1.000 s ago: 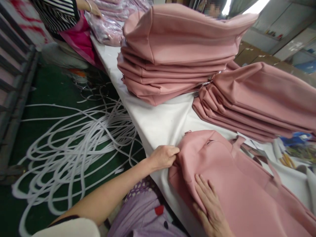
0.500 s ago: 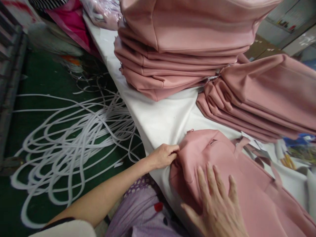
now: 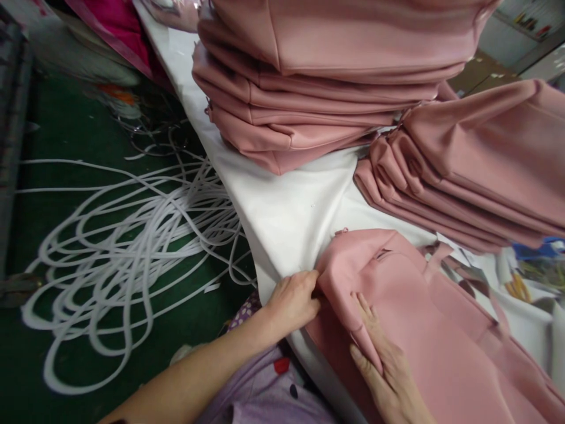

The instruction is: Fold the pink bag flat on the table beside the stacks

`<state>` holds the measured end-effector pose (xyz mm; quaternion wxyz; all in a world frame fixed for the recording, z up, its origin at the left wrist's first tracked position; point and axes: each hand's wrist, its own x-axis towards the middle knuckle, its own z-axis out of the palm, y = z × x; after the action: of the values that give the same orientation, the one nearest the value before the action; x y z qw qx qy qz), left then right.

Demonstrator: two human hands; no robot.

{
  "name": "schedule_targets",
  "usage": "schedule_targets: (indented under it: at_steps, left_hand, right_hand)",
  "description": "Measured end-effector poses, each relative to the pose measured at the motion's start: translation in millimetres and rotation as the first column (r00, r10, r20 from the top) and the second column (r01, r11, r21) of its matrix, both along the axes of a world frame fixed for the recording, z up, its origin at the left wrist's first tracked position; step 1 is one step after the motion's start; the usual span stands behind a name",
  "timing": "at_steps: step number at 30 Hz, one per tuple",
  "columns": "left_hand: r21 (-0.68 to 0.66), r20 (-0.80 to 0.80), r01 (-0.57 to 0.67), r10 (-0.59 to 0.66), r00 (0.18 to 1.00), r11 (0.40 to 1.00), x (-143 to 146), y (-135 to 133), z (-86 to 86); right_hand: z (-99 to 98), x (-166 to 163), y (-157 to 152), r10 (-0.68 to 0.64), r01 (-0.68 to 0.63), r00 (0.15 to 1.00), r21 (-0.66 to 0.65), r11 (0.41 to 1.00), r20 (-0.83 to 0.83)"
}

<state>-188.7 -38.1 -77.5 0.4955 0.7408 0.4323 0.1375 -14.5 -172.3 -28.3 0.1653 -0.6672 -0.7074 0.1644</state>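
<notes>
A pink leather-look bag (image 3: 441,330) lies on the white-covered table at the lower right, with a strap along its far side and a small zip pull at its top corner. My left hand (image 3: 293,300) is closed on the bag's near-left edge, its fingertips partly hidden by the material. Lower down, my right hand (image 3: 388,371) pinches a raised fold along the bag's near edge, thumb on the near side and fingers lying over the upper face.
A tall stack of pink bags (image 3: 273,106) stands at the back of the white tabletop (image 3: 282,218). More folded pink bags (image 3: 477,171) are piled to its right. Loops of white cord (image 3: 132,247) cover the green floor (image 3: 57,135) at left.
My right hand has gone from lying spread flat on the bag to pinching its edge fold. My left hand keeps its hold, with the wrist slightly lower. The view has shifted a little.
</notes>
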Motion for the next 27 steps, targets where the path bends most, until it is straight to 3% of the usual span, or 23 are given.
schedule_targets:
  at_steps: [5,9,16,19,21,23,24,26,27]
  left_hand:
    - [-0.14,0.185,-0.019,0.045,0.982,0.99,0,7,-17.0]
    - [-0.223,0.226,0.0,0.052,0.973,0.975,-3,14,-17.0]
    - [-0.172,0.123,-0.082,0.104,0.987,0.982,1,17,-19.3]
    - [-0.151,0.076,-0.06,0.072,0.994,0.987,-6,22,-13.2]
    - [-0.053,0.061,-0.107,0.111,0.992,0.993,-9,25,3.8]
    - [0.194,0.128,-0.197,0.174,0.976,0.961,-5,21,27.0]
    - [0.327,0.183,-0.198,0.144,0.973,0.924,-1,16,36.9]
    - [0.547,0.217,-0.046,-0.089,0.972,0.836,9,2,43.8]
    - [0.632,0.177,0.078,-0.241,0.954,0.771,14,-5,38.3]
  right_hand:
    - [-0.5,3,-2,0.047,-0.046,0.998,-0.011,0.999,0.03]
    - [-5.1,-3,-4,0.062,-0.055,0.987,-0.049,0.997,0.145]
    - [-47.1,-27,-12,0.171,-0.2,0.858,0.009,0.98,0.484]
    - [-57.2,-30,-13,0.176,-0.21,0.84,0.007,0.978,0.514]
    - [-58.1,-30,-11,0.17,-0.195,0.85,-0.003,0.981,0.499]
    - [-54.5,-31,-8,0.164,-0.169,0.872,-0.03,0.985,0.461]
    - [-51.0,-32,-7,0.158,-0.154,0.89,-0.044,0.987,0.429]
    - [-41.9,-35,-4,0.144,-0.127,0.926,-0.071,0.989,0.35]
    - [-37.0,-36,-2,0.134,-0.117,0.94,-0.072,0.99,0.314]
